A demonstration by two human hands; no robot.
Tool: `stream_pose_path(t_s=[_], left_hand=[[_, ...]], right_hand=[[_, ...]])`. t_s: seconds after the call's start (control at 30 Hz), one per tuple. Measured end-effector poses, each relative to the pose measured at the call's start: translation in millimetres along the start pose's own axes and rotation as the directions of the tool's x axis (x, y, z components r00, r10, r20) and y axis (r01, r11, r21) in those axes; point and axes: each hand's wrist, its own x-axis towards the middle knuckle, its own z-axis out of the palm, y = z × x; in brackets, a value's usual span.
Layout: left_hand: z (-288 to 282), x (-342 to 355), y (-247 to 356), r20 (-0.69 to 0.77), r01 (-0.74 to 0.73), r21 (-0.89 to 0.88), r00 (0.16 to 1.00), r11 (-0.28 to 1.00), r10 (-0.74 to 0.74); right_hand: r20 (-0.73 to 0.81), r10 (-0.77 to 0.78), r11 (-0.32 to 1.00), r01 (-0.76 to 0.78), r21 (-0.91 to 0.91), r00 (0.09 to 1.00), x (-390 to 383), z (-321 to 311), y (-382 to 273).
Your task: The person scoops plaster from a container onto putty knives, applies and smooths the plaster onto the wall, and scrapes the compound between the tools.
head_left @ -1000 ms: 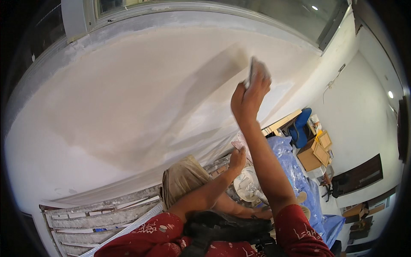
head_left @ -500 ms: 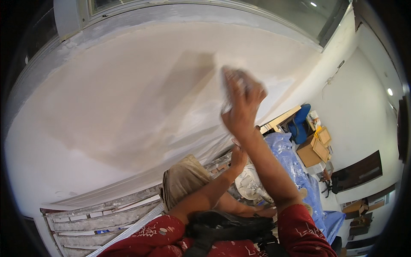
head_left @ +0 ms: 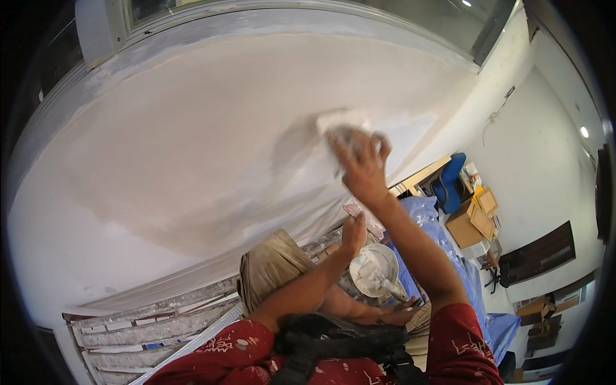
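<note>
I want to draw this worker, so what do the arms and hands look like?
Both forearms are bare, with no gloves on the left hand or right hand. Short red sleeves cover the upper arms, flecked with white spots and pale markings.

A pale, plaster-smeared trowel blade (head_left: 340,125) lies flat against the white wall (head_left: 192,147), pressed there by the right hand (head_left: 362,170) with spread fingers (head_left: 385,146) on its back; only its upper left corner shows past the hand. The wall around it is smooth, with greyer damp patches. Lower down, the left hand (head_left: 353,232) grips a small flat scraper (head_left: 362,215), tilted, just above a round tub (head_left: 375,269) caked with white plaster.
</note>
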Motion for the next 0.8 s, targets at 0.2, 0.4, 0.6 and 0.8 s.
stream_pose_path(t_s=[0.2, 0.4, 0.6, 0.8], left_hand=[[9.9, 2.0, 4.4, 0.031, 0.031, -0.156, 0.999, 0.987, -0.026], [1.8, -1.3, -13.1, 0.149, 0.12, -0.808, 0.989, 0.577, 0.003], [9.4, -3.9, 6.1, 0.043, 0.036, -0.017, 0.998, 0.999, -0.035], [16.7, 12.0, -21.9, 0.025, -0.009, -0.304, 1.0, 0.953, 0.017]], right_hand=[[-0.374, 0.156, 0.988, -0.139, 0.071, 0.914, 88.7, -12.5, 31.4], [0.089, -0.057, 0.976, 0.036, 0.216, 0.994, -9.7, 39.2, -75.8], [0.114, 0.247, 0.949, -0.264, 0.175, 0.962, -40.5, -0.5, 7.7], [-0.319, 0.531, 0.843, -0.451, 0.294, 0.785, 31.8, 7.9, 121.9]])
